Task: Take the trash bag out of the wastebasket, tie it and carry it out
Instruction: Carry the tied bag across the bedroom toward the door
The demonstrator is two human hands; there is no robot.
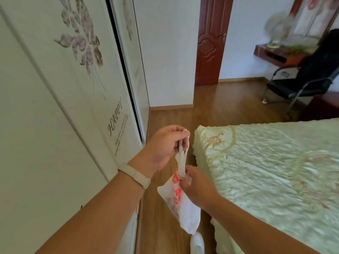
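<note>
1. Lower centre: trash bag [180, 204] hanging free below both hands, off the floor.
2. Right hand [197, 186], nearer, fingers pinched on the bag's neck.
3. Above it: left hand [166, 143], fingers clamped on the handles, stretched upright between the hands.

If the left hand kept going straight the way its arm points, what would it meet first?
Probably the corner of the bed, just beyond the left hand, which pinches the trash bag handles. Depth is unclear, though: it might pass the corner and travel over open floor toward the red door.
</note>
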